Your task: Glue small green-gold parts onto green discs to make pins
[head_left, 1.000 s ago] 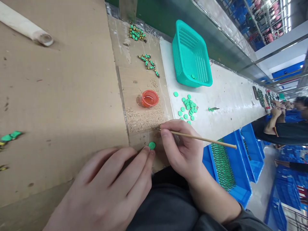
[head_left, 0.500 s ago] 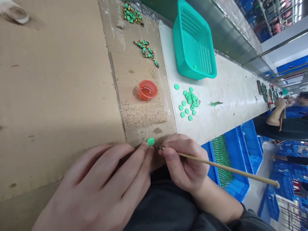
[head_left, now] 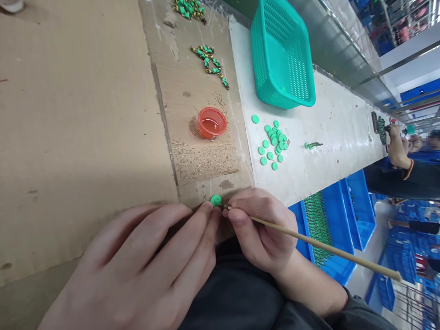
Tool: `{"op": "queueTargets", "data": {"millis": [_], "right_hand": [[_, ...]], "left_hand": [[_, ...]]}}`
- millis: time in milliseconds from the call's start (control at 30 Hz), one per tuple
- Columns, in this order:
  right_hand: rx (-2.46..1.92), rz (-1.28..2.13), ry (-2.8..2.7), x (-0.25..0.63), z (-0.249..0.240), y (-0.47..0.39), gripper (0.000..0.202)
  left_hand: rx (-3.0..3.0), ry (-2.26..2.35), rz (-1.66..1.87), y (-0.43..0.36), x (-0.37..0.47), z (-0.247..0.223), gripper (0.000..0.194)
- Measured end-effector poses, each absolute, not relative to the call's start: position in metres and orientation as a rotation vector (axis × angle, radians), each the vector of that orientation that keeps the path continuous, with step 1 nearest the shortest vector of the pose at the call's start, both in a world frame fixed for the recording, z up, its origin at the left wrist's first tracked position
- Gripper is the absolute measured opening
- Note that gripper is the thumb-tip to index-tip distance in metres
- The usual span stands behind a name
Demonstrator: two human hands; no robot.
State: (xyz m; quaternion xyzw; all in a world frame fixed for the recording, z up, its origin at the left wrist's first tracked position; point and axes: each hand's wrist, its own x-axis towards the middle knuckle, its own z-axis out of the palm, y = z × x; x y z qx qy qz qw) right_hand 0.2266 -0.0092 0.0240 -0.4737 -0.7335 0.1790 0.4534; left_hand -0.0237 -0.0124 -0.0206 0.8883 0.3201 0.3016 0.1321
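Between the thumb and fingertips of my left hand is a small round green disc with tiny holes, like a button. My right hand pinches a thin wooden stick, whose long end slants down to the right. A tiny dark piece shows at the right fingertips, against the disc's lower edge; its kind cannot be made out. The fingertips of both hands almost meet. Beyond them stands a red cup with liquid in it, and many small specks lie on the cardboard in front of it.
Loose green discs lie on the white table by a teal basket. A beaded green, black and yellow strand and a heap of similar pieces lie farther back. Blue crates stand at right, near a co-worker.
My right fingertips and the stick's near end have come slightly closer to the green disc, which my left hand keeps holding. The view has shifted a little. The co-worker's arm has moved.
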Motion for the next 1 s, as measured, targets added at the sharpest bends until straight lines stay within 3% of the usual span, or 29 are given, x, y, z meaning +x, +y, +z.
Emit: {"op": "queueTargets", "data": {"millis": [633,1000], "right_hand": [[-1.164,0.456,-1.718,0.2251,0.0210,-0.0100,0.010],[-1.195,0.399,-1.734,0.2254,0.0217,-0.0090,0.013]], "left_hand": [[2.566,0.927,0.889,-0.0117,-0.0224,-0.0206,0.045],[2.580,0.954,0.899,-0.0098,-0.0206,-0.0237,0.054]]}}
